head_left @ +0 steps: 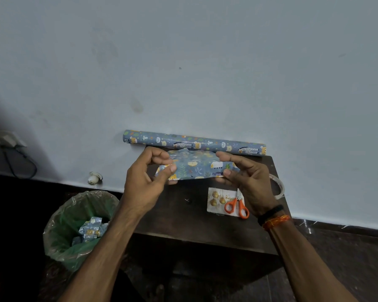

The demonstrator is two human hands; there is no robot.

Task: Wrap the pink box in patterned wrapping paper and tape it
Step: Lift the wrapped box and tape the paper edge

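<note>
Both hands hold the papered pink box [196,167] above the table [183,214] — left hand [144,182] pinching the left end flap, right hand [247,177] gripping the right end. I judge end-folding underway; next I need the tape roll [278,186], far right.

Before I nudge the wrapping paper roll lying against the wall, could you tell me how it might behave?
The wrapping paper roll is a long cylinder lying on its side, so it would probably roll. It overhangs the table at its left end, so it may tip off. Being paper, it is likely light.
</note>
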